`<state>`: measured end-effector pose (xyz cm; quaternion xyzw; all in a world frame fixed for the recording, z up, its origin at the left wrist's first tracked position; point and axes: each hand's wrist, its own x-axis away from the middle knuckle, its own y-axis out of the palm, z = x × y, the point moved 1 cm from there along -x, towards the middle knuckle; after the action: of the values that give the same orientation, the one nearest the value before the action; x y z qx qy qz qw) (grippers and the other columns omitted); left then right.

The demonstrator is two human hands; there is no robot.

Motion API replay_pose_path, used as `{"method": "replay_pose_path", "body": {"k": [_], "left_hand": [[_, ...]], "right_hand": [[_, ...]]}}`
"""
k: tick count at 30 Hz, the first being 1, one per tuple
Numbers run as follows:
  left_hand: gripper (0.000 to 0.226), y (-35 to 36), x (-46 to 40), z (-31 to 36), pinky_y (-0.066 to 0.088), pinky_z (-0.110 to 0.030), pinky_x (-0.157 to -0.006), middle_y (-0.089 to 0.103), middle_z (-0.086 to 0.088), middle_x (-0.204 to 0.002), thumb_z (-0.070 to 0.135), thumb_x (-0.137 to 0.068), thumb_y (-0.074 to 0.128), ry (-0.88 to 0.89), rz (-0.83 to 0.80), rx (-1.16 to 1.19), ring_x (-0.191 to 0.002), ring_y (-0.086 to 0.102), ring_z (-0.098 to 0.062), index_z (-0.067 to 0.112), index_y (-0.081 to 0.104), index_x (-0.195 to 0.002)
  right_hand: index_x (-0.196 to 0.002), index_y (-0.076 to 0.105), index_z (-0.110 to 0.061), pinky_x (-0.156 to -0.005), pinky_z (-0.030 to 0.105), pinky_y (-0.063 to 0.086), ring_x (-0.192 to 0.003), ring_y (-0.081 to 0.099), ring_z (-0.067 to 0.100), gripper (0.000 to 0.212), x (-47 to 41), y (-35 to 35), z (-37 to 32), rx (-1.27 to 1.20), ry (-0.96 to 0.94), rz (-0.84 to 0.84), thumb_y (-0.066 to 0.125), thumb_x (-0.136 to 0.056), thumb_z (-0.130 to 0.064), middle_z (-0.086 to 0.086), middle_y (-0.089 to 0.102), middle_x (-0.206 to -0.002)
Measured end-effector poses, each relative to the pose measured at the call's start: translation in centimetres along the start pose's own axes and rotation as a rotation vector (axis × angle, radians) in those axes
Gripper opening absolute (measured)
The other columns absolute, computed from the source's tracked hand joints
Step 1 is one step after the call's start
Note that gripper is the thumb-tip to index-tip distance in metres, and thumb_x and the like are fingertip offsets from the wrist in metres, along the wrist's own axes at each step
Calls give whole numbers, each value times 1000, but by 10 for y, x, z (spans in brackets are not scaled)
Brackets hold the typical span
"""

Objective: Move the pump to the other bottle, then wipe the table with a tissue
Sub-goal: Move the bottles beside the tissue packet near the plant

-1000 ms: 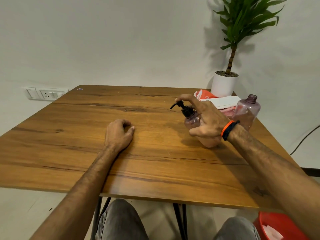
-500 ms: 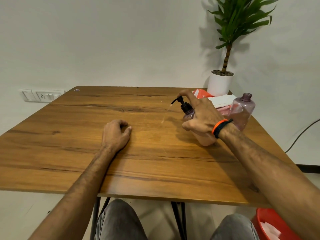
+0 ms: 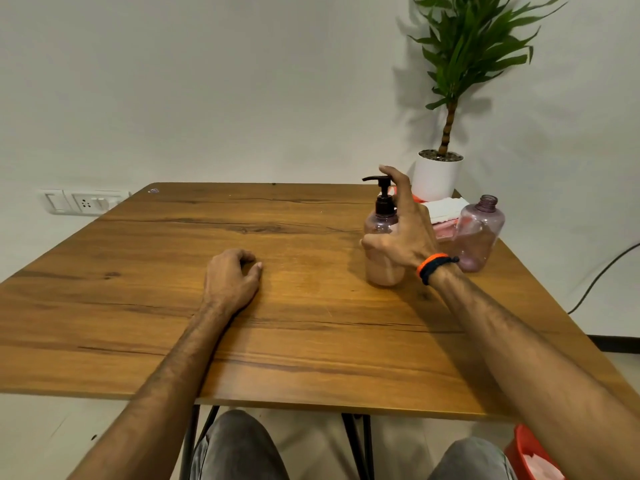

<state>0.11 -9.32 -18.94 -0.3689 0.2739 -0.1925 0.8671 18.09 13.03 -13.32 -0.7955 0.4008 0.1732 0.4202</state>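
Note:
A clear pink bottle [image 3: 380,270] holding pale liquid stands on the wooden table [image 3: 311,341] right of centre, with the black pump [image 3: 382,194] screwed on and its head up. My right hand [image 3: 403,233] wraps the bottle from the right, thumb on its front, index finger over the pump head. A second pink bottle [image 3: 479,233], empty and without a cap, stands just to the right. Behind them lies a tissue pack [image 3: 444,206] with white tissue on top. My left hand [image 3: 230,278] rests on the table, fingers curled, holding nothing. A faint damp patch [image 3: 306,271] shows left of the bottle.
A white pot with a green plant [image 3: 438,176] stands at the table's far right corner. A red bin [image 3: 533,462] sits on the floor at bottom right. A wall socket [image 3: 85,201] is at left, a black cable [image 3: 602,275] at right.
The pump head was pressed down and squirted liquid toward the table's middle; it has now risen back up. My left hand has stayed in place.

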Motion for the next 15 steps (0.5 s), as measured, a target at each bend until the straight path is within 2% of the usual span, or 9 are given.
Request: {"method": "replay_pose_path", "body": {"k": [2, 4, 5, 7, 9, 11, 15], "left_hand": [[31, 0, 1, 1, 47, -33, -99, 69, -13, -117, 23, -88, 64, 5, 3, -1, -112, 61, -27, 4, 68, -112], [30, 1, 2, 2, 46, -33, -100, 68, -13, -117, 22, -89, 64, 12, 3, -3, -112, 61, -27, 3, 68, -112], [30, 1, 1, 2, 46, -33, -100, 68, -13, -117, 22, -89, 64, 15, 2, -2, -112, 61, -27, 3, 68, -112], [30, 1, 1, 1, 46, -33, -100, 68, -13, -117, 23, -89, 64, 19, 1, -1, -112, 61, -27, 3, 68, -112], [31, 1, 0, 0, 46, -33, -99, 68, -12, -117, 24, -89, 64, 21, -2, -7, -111, 61, -27, 4, 68, -112], [30, 2, -1, -2, 46, -33, -99, 69, -12, -117, 24, -89, 64, 21, -5, -4, -111, 61, -27, 4, 68, -112], [30, 4, -1, -3, 46, -32, -96, 69, -12, -115, 24, -88, 64, 23, 24, -21, -110, 62, -28, 5, 69, -110]], "right_hand": [[-140, 21, -44, -64, 11, 49, -75, 65, 9, 108, -1, 5, 1, -28, 25, 36, 81, -53, -22, -3, 65, -85], [-141, 21, -43, -65, 4, 44, -78, 63, 5, 107, 1, 11, 1, -22, 21, 60, 82, -54, -26, -11, 61, -86], [-141, 22, -42, -68, 4, 45, -81, 62, 6, 106, 1, 13, 0, -17, 16, 61, 83, -56, -27, -13, 60, -90], [-141, 22, -39, -79, 23, 55, -93, 63, 16, 103, 3, 17, 0, -13, 27, 42, 84, -59, -28, -7, 59, -102], [-139, 23, -34, -88, 40, 56, -105, 61, 22, 99, 4, 18, 2, -6, 58, 15, 84, -62, -31, 0, 59, -114], [-139, 22, -32, -93, 45, 54, -111, 59, 24, 98, 6, 18, 4, -16, 107, -9, 85, -64, -37, 2, 56, -123], [-145, 16, -31, -104, 46, 46, -126, 50, 26, 112, 19, 13, 10, -17, 199, -56, 87, -60, -47, 5, 47, -141]]}}
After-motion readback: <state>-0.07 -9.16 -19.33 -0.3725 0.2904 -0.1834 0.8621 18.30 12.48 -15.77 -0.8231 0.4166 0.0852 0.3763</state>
